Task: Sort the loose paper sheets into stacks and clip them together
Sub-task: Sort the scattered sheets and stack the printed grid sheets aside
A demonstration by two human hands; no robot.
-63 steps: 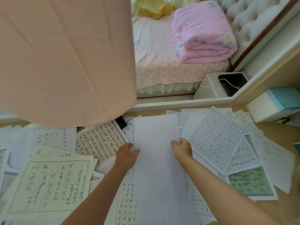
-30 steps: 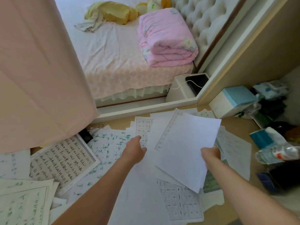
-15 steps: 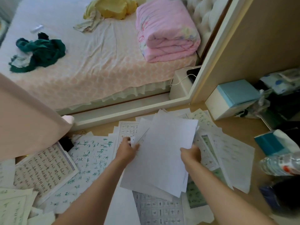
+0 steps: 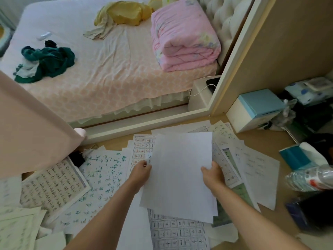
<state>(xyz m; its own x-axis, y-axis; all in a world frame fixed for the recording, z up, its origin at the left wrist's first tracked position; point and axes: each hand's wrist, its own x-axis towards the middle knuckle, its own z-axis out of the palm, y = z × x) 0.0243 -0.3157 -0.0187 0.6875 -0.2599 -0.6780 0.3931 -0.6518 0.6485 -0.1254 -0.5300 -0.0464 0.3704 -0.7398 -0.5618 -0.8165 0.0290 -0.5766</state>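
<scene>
I hold a small stack of blank white sheets above the wooden desk, tilted slightly. My left hand pinches its left edge and my right hand grips its right edge. Under and around it lie many loose sheets: a page with green handwriting, a bordered page of black script, gridded character-practice sheets and faintly written white pages. I see no clip.
A pink curtain hangs over the desk's left part. At the right stand a white and blue box, a teal tissue pack, a plastic bottle and dark clutter. Beyond the desk's edge is a bed with a folded pink quilt.
My right hand lifted a white sheet off the pile and swung it left; my left hand then took its left edge. Now both hands hold the white sheets together, squared up.
</scene>
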